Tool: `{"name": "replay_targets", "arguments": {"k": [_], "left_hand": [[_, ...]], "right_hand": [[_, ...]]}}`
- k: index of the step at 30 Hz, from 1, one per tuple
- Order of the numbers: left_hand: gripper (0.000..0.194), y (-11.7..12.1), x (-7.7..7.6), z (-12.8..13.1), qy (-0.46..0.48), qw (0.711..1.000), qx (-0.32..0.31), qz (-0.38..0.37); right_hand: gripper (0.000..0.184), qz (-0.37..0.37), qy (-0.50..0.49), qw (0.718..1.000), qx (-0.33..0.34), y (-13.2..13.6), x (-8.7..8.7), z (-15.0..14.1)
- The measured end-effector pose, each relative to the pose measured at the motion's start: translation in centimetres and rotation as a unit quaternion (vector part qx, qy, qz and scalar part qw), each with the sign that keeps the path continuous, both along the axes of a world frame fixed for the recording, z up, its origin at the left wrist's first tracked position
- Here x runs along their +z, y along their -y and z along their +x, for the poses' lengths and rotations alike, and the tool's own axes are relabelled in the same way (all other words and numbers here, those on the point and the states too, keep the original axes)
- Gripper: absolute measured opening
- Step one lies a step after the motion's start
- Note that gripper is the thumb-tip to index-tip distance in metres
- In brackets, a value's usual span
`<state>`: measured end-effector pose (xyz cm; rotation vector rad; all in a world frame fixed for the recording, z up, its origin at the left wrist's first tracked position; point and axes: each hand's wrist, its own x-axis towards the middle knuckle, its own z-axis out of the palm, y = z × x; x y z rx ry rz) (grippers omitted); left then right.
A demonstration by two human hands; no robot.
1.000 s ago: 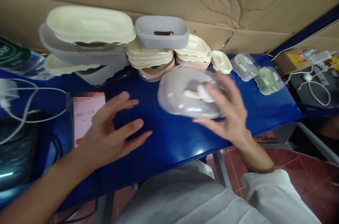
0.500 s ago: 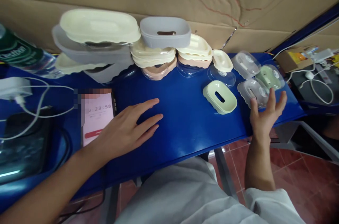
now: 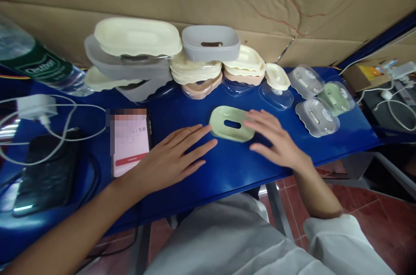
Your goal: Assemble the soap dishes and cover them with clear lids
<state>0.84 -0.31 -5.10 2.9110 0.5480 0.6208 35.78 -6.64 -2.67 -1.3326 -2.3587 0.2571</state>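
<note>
Green soap dish (image 3: 232, 124) mid-table, 2 hands flat, unclenched, right hand (image 3: 276, 143) touching, left hand (image 3: 169, 160) beside

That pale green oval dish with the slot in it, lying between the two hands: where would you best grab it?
Probably by its long rim, from above. The green dish lies flat on the blue table, its long axis running left to right, so a pinch across the short width looks easiest. The right hand already touches its right end; the left hand lies just short of its left end.

We count one green soap dish (image 3: 232, 124) near centre, three clear-lidded boxes (image 3: 317, 116) at right, one phone (image 3: 130, 142) and one bottle (image 3: 39, 67) left.
</note>
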Motion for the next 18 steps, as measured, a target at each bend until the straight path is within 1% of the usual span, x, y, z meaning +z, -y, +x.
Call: {"name": "replay_targets", "arguments": {"k": [2, 4, 5, 6, 7, 9, 11, 12, 14, 15, 16, 18], "left_hand": [[0.054, 0.0, -0.3, 0.0, -0.012, 1.0, 0.0, -0.009], [0.055, -0.1, -0.6, 0.0, -0.016, 1.0, 0.001, -0.015], [0.053, -0.2, -0.7, -0.1, -0.013, 1.0, 0.003, -0.013], [0.051, -0.2, -0.7, -0.1, -0.01, 1.0, 0.007, -0.01], [0.049, -0.2, -0.7, -0.2, -0.009, 1.0, 0.013, -0.004], [0.039, -0.3, -0.5, -0.4, -0.01, 0.999, 0.029, 0.01], [0.029, -0.4, -0.1, -0.4, -0.015, 0.999, 0.035, 0.022], [0.025, -0.4, 0.0, -0.5, -0.015, 0.999, 0.033, 0.028], [0.023, -0.5, 0.3, -0.4, -0.011, 0.999, 0.021, 0.032], [0.024, -0.5, 0.3, -0.4, -0.005, 0.999, 0.015, 0.032], [0.025, -0.5, 0.4, -0.3, 0.003, 0.999, 0.012, 0.033], [0.024, -0.5, 0.6, -0.2, 0.021, 0.999, 0.014, 0.038]], "right_hand": [[0.058, 0.004, 0.049, 0.995, -0.092, -2.1, 0.6, 1.9], [0.059, 0.011, 0.117, 0.973, -0.198, -4.3, 0.7, 3.8], [0.059, 0.016, 0.145, 0.96, -0.24, -5.2, 0.5, 4.5], [0.058, 0.02, 0.163, 0.949, -0.269, -5.9, 0.2, 5.1], [0.055, 0.021, 0.169, 0.944, -0.282, -6.4, -0.2, 5.4], [0.052, 0.033, 0.157, 0.945, -0.285, -6.8, -1.0, 5.6], [0.056, 0.067, 0.142, 0.944, -0.291, -6.9, -1.7, 5.4], [0.06, 0.089, 0.14, 0.938, -0.304, -7.0, -2.0, 5.4], [0.065, 0.119, 0.147, 0.921, -0.34, -7.3, -2.6, 5.8], [0.065, 0.121, 0.15, 0.915, -0.355, -7.5, -2.8, 6.1], [0.062, 0.115, 0.15, 0.912, -0.365, -7.7, -3.0, 6.6], [0.055, 0.103, 0.142, 0.914, -0.367, -8.0, -3.2, 7.5]]}}
